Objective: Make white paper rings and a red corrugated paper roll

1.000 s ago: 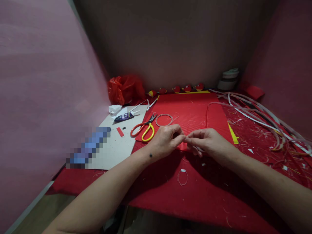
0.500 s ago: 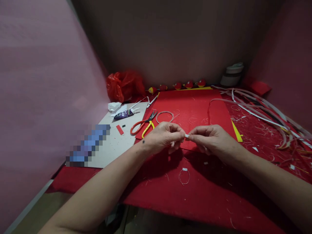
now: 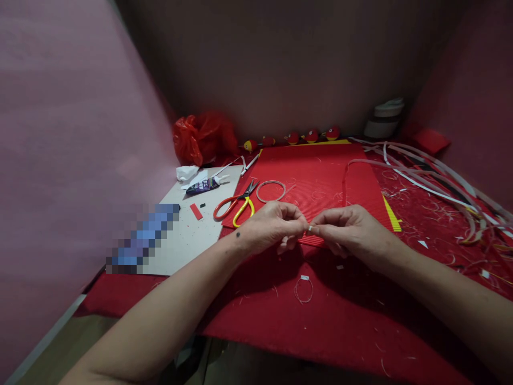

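Observation:
Between the fingertips of both hands is a tiny white strip [image 3: 310, 228], mostly hidden by the fingers. My left hand [image 3: 280, 224] pinches it from the left, and my right hand [image 3: 345, 227] pinches it from the right, the fingertips almost touching. Both are held over the near edge of a red ribbed sheet [image 3: 320, 176]. Below them on the red cloth lies a thin thread loop [image 3: 303, 292] with a small white tab [image 3: 305, 278] at its top. Scissors [image 3: 240, 202] with one red and one yellow handle lie open left of my left hand, beside a coiled pale strip [image 3: 271, 191].
A grey board [image 3: 188, 240] at left carries a glue tube [image 3: 203, 185], a red paper piece [image 3: 196, 212] and a blurred blue object [image 3: 146, 235]. Several red and yellow bird figures [image 3: 312, 136] line the back, near a red plastic bag [image 3: 204, 138]. Long strips [image 3: 433, 176] and scraps spread at right.
My fingertips have come closer together, and less of the white strip shows between them. The left fingertips moved slightly right. The view has shifted a little; the things on the table lie as before.

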`<state>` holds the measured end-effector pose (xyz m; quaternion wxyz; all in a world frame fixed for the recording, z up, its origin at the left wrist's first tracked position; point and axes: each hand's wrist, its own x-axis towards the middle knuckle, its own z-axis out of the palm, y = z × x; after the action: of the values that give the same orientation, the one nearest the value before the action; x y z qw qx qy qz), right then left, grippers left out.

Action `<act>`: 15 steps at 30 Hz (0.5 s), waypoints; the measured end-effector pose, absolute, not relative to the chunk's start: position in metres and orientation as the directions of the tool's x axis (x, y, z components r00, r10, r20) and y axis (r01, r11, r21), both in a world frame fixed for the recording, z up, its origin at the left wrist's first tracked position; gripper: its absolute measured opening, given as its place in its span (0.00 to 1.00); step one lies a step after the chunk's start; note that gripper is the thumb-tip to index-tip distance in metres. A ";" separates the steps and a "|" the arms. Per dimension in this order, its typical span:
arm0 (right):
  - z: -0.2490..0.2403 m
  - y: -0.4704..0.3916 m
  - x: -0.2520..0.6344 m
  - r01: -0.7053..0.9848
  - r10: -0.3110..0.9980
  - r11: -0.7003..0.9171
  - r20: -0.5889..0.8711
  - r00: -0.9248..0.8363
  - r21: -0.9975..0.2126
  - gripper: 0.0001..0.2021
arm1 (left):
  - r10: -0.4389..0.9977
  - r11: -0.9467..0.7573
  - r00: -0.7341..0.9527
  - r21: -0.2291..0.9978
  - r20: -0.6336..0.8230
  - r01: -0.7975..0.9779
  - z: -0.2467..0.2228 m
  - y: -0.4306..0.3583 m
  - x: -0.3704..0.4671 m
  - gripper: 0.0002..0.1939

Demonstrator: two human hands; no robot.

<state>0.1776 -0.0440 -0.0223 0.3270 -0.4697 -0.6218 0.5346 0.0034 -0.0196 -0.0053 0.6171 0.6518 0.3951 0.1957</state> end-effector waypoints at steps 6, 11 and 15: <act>-0.021 -0.046 0.178 0.235 0.937 -0.033 -0.112 -0.332 -0.971 0.09 | 0.753 0.087 0.616 0.963 -0.231 0.255 -0.005 -0.021 0.005 0.05; -0.020 -0.046 0.179 0.220 0.935 -0.032 -0.107 -0.337 -0.975 0.08 | 0.731 0.112 0.642 0.970 -0.229 0.218 -0.006 -0.020 0.003 0.06; -0.021 -0.046 0.180 0.182 0.936 -0.030 -0.092 -0.341 -0.983 0.08 | 0.696 0.177 0.685 0.976 -0.216 0.129 -0.009 -0.018 0.001 0.06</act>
<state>0.1802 -0.0456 -0.0210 0.3424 -0.4607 -0.6063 0.5503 0.0009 -0.0180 -0.0090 0.6879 0.6076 0.3393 0.2061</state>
